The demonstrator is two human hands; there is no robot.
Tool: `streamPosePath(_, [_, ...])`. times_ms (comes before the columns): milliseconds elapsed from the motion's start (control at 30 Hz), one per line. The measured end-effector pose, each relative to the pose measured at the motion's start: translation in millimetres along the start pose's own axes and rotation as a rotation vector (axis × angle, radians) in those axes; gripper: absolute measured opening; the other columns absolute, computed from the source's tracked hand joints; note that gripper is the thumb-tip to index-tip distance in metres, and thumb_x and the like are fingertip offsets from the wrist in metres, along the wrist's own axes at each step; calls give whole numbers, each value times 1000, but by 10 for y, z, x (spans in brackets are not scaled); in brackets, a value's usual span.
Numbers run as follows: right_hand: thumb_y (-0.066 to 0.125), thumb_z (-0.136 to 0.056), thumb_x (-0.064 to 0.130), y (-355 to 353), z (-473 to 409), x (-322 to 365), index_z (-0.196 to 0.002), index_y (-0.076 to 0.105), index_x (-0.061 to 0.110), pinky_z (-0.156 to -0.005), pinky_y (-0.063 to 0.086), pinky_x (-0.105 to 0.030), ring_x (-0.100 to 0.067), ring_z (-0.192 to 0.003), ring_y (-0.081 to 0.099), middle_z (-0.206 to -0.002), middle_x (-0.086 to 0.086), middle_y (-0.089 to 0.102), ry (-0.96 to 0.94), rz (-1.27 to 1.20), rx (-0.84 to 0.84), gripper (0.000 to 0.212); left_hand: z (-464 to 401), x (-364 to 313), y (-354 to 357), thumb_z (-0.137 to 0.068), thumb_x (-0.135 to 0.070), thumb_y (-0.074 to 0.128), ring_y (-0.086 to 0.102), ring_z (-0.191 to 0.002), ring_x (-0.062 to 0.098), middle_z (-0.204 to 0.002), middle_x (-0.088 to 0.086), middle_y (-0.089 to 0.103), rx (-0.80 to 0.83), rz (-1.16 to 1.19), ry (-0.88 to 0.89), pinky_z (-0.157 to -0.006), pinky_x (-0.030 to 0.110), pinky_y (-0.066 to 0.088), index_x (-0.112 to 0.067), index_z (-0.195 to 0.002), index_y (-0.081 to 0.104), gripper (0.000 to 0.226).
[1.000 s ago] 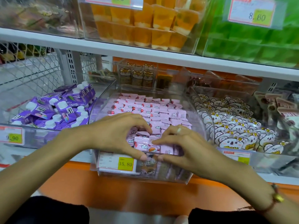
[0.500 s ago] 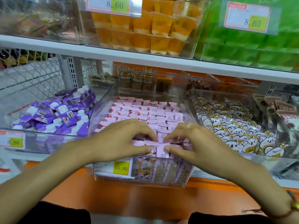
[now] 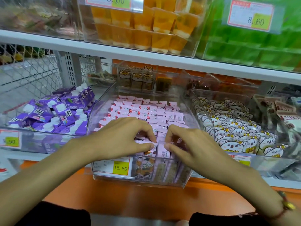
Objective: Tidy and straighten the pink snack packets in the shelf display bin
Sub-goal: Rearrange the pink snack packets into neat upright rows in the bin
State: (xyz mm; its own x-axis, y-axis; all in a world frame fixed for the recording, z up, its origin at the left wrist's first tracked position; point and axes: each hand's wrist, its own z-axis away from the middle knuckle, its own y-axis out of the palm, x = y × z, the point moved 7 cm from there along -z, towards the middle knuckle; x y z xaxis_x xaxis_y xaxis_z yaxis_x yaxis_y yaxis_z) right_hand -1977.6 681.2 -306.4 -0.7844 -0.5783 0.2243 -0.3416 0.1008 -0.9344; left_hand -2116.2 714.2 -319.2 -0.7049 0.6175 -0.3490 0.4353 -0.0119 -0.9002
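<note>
On the far left of the lower shelf, purple pouches [image 3: 53, 113] w/ white caps are lying in a loose heap in their own bin, next to the clear display bin [image 3: 187, 160] in the middle. Inside this middle bin the pink snack packets [image 3: 146, 110] are filling it from back to front; the back rows are looking quite flat and even already, approx. all facing up, so I am judging that part as done. At the front edge the packets are standing more mixed, some upright, some turned w/ the back side showing, and this is the part which is being worked on.

The left hand [image 3: 123, 137] is curling over the front row, thumb and fingers pinching a pink packet near the centre. Just beside it, almost touching, the right hand [image 3: 190, 144] is also pinching packets, thumb pressing on one upright packet. A yellow price tag [image 3: 120, 168] is sitting on the bin front, below the left hand.

To the right, koala-print packets [image 3: 236, 134] are filling the next bin, apart from the task.

Probably only the front rows are remaining to straighten
</note>
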Motion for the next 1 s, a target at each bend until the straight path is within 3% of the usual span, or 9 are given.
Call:
streamPosePath(167, [58, -91, 33, -17, -13, -76, -86, 53, 28, -73, 49, -41, -15, -77, 60, -76, 7, 65, 40, -189, -45, 8, 6, -20, 6, -81, -48, 65, 53, -88, -15, -92, -30, 62, 33, 15, -8, -73, 14, 42, -44, -91, 67, 11])
streamPosePath(367, [59, -92, 30, -116, 47, 30, -90, 60, 28, -67, 49, -39, -6, -76, 58, -82, 16, 63, -101, -97, -203, 3, 9, -54, 10, -84, -48, 62, 51, -93, -8, -96, -27, 60, 55, -30, 1, -81, 28, 48, -45, -91, 65, 9])
streamPosePath(500, [64, -88, 20, -330, 48, -31, -86, 64, 19, -68, 52, -31, -9, -75, 61, -82, 12, 63, -54, -338, -454, 3, 12, -64, 29, -86, -45, 60, 48, -97, -2, -103, -22, 60, 64, -78, 9, -82, 33, 48, -39, -99, 68, 16])
streamPosePath(633, [61, -90, 13, -522, 71, -151, -89, 62, 12, -71, 52, -39, -19, -81, 62, -86, 4, 63, 50, -536, -690, 1, 19, -61, 35, -87, -44, 59, 48, -95, -5, -101, -24, 59, 53, -69, 4, -79, 30, 47, -39, -100, 67, 16])
streamPosePath(733, [59, -91, 9, -597, 103, -212, -88, 60, 11, -67, 52, -35, -26, -79, 61, -87, -7, 63, 108, -617, -806, 4, 49, -30, -22, -87, -47, 59, 54, -90, -12, -87, -33, 59, 29, 27, -34, -79, 25, 47, -41, -101, 68, 18])
streamPosePath(867, [57, -93, 8, -674, 132, -295, -89, 60, 13, -65, 53, -21, -7, -68, 61, -78, 2, 67, 147, -826, -924, 7, 95, -13, -214, -85, -59, 50, 61, -88, -8, -96, -31, 67, -123, 146, -70, -81, 30, 53, -44, -110, 66, 33])
streamPosePath(933, [56, -93, 9, -625, 112, -364, -91, 61, 11, -66, 54, -20, -7, -64, 61, -72, 5, 67, 207, -964, -912, 5, 109, 1, -328, -80, -68, 44, 60, -93, -9, -102, -33, 63, -252, 334, -110, -81, 23, 51, -45, -116, 61, 46])
streamPosePath(1000, [57, -92, 10, -497, 67, -401, -94, 62, 7, -64, 53, -17, -8, -63, 60, -74, -2, 66, 290, -1078, -832, 6, 91, -41, -332, -78, -64, 49, 59, -97, -8, -106, -30, 61, -261, 562, -117, -78, 15, 47, -43, -118, 57, 46])
